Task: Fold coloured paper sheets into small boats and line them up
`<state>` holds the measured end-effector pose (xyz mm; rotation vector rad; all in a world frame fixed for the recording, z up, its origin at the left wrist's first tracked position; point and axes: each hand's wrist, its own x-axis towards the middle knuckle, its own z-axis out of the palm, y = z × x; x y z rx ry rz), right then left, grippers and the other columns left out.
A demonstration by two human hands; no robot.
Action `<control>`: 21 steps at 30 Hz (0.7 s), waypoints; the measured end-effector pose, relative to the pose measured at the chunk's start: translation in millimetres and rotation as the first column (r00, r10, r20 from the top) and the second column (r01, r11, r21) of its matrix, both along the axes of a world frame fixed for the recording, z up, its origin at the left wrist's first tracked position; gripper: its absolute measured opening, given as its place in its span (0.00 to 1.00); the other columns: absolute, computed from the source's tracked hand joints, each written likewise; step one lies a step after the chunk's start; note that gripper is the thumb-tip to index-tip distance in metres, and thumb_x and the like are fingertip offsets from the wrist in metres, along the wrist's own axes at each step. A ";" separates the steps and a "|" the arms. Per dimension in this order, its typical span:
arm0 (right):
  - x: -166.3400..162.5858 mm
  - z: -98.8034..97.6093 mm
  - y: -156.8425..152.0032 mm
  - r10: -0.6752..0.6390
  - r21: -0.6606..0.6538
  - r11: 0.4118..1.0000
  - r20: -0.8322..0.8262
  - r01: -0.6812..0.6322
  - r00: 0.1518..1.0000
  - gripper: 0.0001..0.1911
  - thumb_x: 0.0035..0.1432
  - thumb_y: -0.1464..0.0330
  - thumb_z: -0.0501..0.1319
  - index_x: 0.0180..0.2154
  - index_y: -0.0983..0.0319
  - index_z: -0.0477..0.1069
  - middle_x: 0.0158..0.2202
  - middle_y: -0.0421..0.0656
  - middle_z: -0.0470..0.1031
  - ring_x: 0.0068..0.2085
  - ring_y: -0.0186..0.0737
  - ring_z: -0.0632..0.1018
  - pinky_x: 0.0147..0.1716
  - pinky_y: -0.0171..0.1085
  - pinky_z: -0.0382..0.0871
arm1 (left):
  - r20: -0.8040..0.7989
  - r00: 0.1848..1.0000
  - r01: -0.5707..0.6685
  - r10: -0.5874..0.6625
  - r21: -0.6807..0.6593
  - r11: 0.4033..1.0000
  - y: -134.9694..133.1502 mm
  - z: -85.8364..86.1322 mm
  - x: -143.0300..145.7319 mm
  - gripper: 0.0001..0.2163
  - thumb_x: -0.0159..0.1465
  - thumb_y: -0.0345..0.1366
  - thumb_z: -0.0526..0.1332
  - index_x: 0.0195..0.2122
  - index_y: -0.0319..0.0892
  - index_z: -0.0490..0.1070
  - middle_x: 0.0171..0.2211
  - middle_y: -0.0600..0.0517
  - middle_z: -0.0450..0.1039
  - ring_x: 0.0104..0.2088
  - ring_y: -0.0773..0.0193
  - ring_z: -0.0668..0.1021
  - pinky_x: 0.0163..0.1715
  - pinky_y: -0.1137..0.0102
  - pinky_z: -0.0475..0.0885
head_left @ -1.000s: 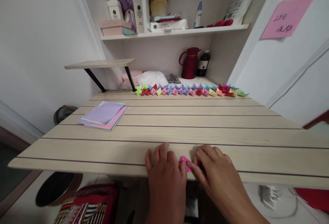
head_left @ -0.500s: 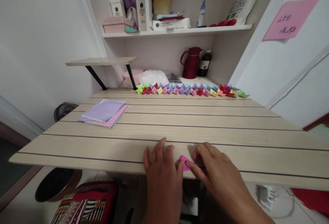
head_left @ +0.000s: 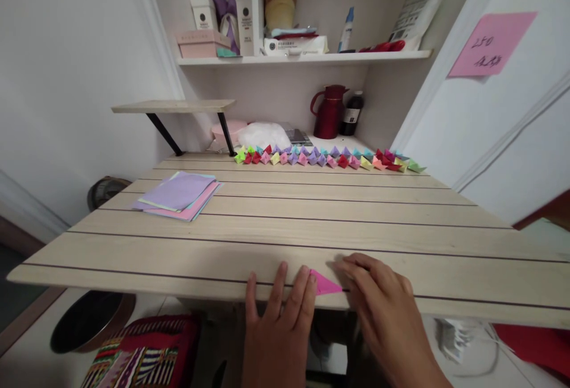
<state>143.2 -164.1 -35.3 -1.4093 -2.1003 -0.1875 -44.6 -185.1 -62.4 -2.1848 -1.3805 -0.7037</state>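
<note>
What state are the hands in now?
Left hand: open, touching the pink paper.
Right hand: loosely curled beside the paper; open or closed can't be told.

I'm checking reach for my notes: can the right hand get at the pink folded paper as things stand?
Yes, it seems so: the right hand is close beside the pointed end of the pink folded paper, and nothing visible stands between. The left hand is at the other end.
</note>
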 end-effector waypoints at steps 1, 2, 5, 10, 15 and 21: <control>0.1 -3.8 -5.5 -0.011 0.070 0.998 0.002 0.011 1.000 0.19 0.65 0.71 0.48 0.56 0.57 0.62 0.52 0.49 0.70 0.52 0.49 0.70 0.46 0.47 0.60 | -0.001 1.000 -0.004 0.004 -0.003 1.000 -0.3 0.2 0.6 0.19 0.68 0.40 0.48 0.59 0.51 0.63 0.62 0.59 0.61 0.66 0.58 0.54 0.64 0.48 0.34; -1.0 -7.8 -10.8 -0.004 0.111 0.994 0.028 0.000 1.000 0.22 0.64 0.71 0.49 0.59 0.59 0.60 0.55 0.49 0.68 0.55 0.49 0.68 0.49 0.48 0.59 | 0.001 1.000 -0.008 0.008 -0.007 1.000 -0.7 0.7 1.1 0.19 0.68 0.41 0.49 0.59 0.51 0.63 0.62 0.59 0.61 0.66 0.58 0.54 0.64 0.49 0.34; -9.4 -20.2 -22.7 0.090 0.193 0.973 0.194 -0.128 0.977 0.28 0.60 0.70 0.54 0.62 0.64 0.57 0.60 0.49 0.66 0.59 0.49 0.65 0.56 0.50 0.52 | -0.007 1.000 0.000 0.000 -0.016 1.000 -1.8 4.3 1.4 0.19 0.67 0.43 0.51 0.59 0.52 0.64 0.62 0.59 0.62 0.65 0.57 0.55 0.65 0.51 0.33; -15.3 -37.0 -24.1 0.086 0.210 0.965 0.306 -0.155 0.948 0.29 0.58 0.74 0.54 0.61 0.65 0.59 0.60 0.45 0.67 0.60 0.49 0.65 0.57 0.52 0.50 | 0.069 0.997 0.021 -0.024 0.038 0.999 0.6 9.2 3.0 0.17 0.69 0.41 0.49 0.55 0.52 0.69 0.59 0.60 0.66 0.61 0.59 0.64 0.65 0.56 0.37; -10.5 -43.3 -18.3 0.121 0.188 0.967 0.249 -0.171 0.961 0.28 0.57 0.75 0.53 0.60 0.63 0.61 0.59 0.42 0.69 0.59 0.48 0.66 0.57 0.51 0.52 | 0.203 0.975 0.065 -0.095 0.147 0.987 3.2 2.7 6.7 0.16 0.69 0.35 0.48 0.49 0.46 0.73 0.53 0.55 0.74 0.55 0.61 0.71 0.63 0.61 0.50; -18.9 -49.3 -14.8 0.097 0.228 0.968 0.063 -0.109 0.993 0.20 0.59 0.74 0.56 0.53 0.58 0.68 0.49 0.44 0.76 0.54 0.50 0.70 0.53 0.51 0.57 | 0.219 0.968 0.087 -0.126 0.182 0.979 3.7 -0.4 5.9 0.12 0.68 0.31 0.52 0.44 0.39 0.74 0.48 0.50 0.78 0.49 0.61 0.76 0.54 0.64 0.63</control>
